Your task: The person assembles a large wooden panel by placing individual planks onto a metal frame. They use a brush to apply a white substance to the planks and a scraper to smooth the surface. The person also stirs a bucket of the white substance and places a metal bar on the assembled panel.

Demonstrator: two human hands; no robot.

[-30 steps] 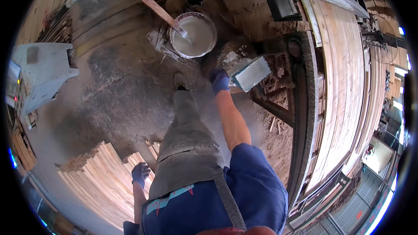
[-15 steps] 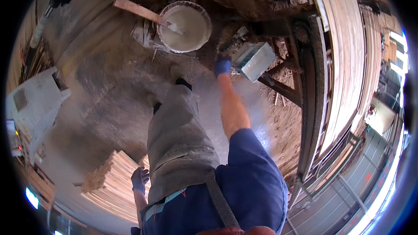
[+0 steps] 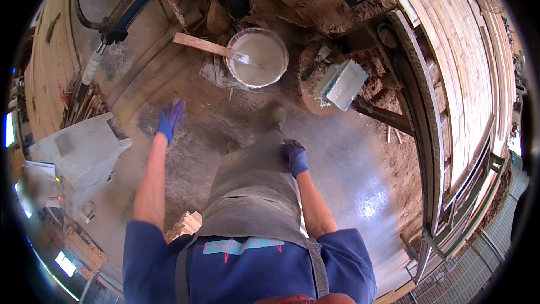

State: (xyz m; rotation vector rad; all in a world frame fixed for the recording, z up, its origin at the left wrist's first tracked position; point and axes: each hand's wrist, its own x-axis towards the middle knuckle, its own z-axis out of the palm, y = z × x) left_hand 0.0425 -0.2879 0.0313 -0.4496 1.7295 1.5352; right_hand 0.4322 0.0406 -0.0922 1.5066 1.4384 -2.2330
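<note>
My left hand (image 3: 170, 118), in a blue-purple glove, is held out over the floor with its fingers stretched and nothing in it; it is slightly blurred. My right hand (image 3: 295, 157), gloved too, hangs beside the grey apron (image 3: 253, 186) at my thigh, its fingers loosely bent and apart, with no object showing in it. Ahead of my hands stands a round bucket (image 3: 286, 59) of off-white paste. A wooden paddle (image 3: 202, 44) leans over its rim, its coated end in the paste. To the right, a pale-coated box-like block (image 3: 346, 84) lies tilted on a round, crusted stand (image 3: 310, 93).
A metal-framed bench (image 3: 419, 112) stacked with long boards (image 3: 433, 39) runs along the right. At left are a grey machine housing (image 3: 79, 146) and a pole (image 3: 93, 65). A small wood stack (image 3: 185, 225) lies behind my left arm. Brown debris (image 3: 402, 163) lies under the bench.
My right hand has drawn back from beside the block to my thigh. My left hand has swung forward from near the wood stack. The view has shifted, moving the bucket and block rightward.
</note>
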